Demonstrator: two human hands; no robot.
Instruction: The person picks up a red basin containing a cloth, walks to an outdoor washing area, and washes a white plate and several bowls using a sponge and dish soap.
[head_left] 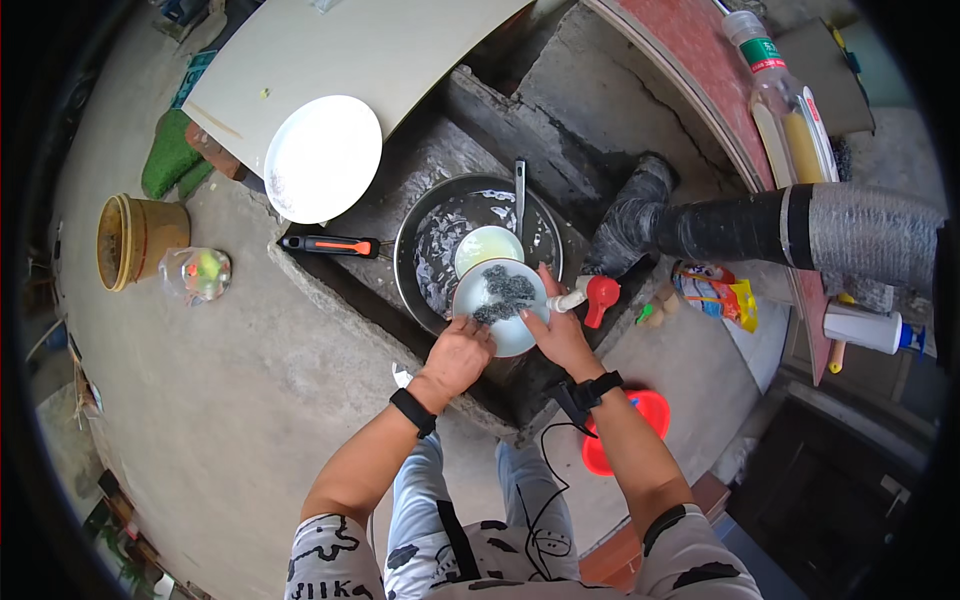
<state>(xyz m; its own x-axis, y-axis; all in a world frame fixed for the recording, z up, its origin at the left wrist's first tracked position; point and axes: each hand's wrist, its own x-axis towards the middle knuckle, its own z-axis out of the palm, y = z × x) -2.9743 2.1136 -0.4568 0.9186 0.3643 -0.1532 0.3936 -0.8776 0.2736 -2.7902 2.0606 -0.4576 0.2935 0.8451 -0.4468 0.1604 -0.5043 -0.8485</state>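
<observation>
Both of my hands hold a white bowl (522, 335) with a thin reddish rim, tilted over the near side of a dark frying pan (405, 262). A grey steel wool scourer (508, 284) lies spread inside the bowl. My left hand (462, 352) closes on its lower left rim, the fingertips partly hidden. My right hand (562, 335) grips the right rim, thumb on the inside. Soapy water stands in the pan. A second pale bowl (490, 243) sits in it, just beyond the held one, and a metal utensil handle (520, 190) leans on the far rim.
The pan rests in a concrete basin (330, 292); its black handle (330, 244) points left. A tap with a red lever (601, 298) stands close by my right hand. A white plate (322, 160) overhangs the basin from a board (250, 60). A thick wrapped pipe (740, 228) crosses on the right.
</observation>
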